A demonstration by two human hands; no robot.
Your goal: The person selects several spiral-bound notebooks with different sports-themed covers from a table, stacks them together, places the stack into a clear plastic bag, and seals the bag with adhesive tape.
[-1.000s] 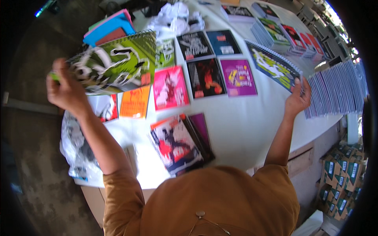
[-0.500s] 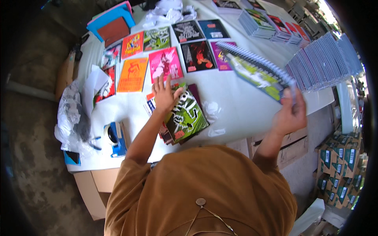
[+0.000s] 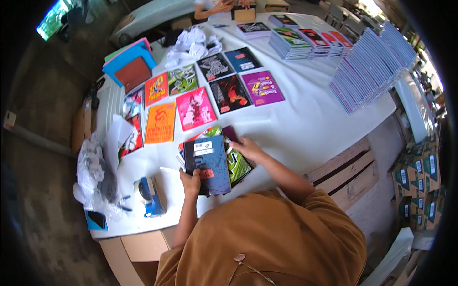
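Observation:
A dark blue notebook (image 3: 215, 161) lies over a small pile of notebooks at the table's near edge, slightly turned. My left hand (image 3: 192, 181) grips its lower left edge, thumb on the cover. At its right edge, my right hand (image 3: 248, 148) has its fingers closed, partly hidden by the pile. Underneath shows a green notebook (image 3: 237, 164) with a black-and-white drawing; the rest of the pile is mostly covered. Just beyond are a pink notebook (image 3: 195, 108), an orange notebook (image 3: 160, 123) and a purple notebook (image 3: 262, 88), laid flat with others in rows.
A blue tape dispenser (image 3: 150, 196) stands left of my left hand, beside crumpled clear plastic (image 3: 95, 167). Tall notebook stacks (image 3: 367, 71) rise at the right, with lower stacks (image 3: 288, 43) behind. Across the table another person's hands (image 3: 222, 7) show near a small box (image 3: 244, 14).
My right hand has come left from the table's right side to the pile. The dark blue notebook now covers part of the green one. My left hand has slid down to its edge.

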